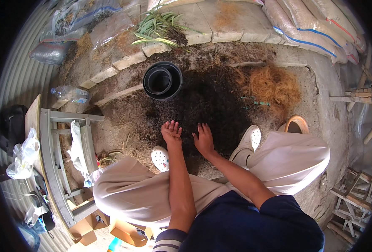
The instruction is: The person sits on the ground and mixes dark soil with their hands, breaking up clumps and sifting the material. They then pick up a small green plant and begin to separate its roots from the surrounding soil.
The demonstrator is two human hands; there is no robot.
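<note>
A wide patch of dark, crumbly soil [211, 94] covers the ground before me. My left hand [172, 132] is over the patch's near left part, palm turned up and dirty, fingers apart, holding nothing. To its right, my right hand [204, 138] is back side up over the soil, with thumb apart from the fingers; whether its fingertips touch the soil is not clear. Black plastic pots [162, 81], one inside another, stand beyond my left hand at the soil's edge. A tangle of orange-brown coir fibre [271, 88] lies right of the soil.
Uprooted green plants [160, 26] lie on the concrete ledge [195, 19]. Filled sacks [299, 28] are at the back right. A plastic bottle [71, 94] and metal-framed table [46, 151] stand left, a clay pot [299, 123] beside my right knee, cardboard boxes [127, 233] behind me.
</note>
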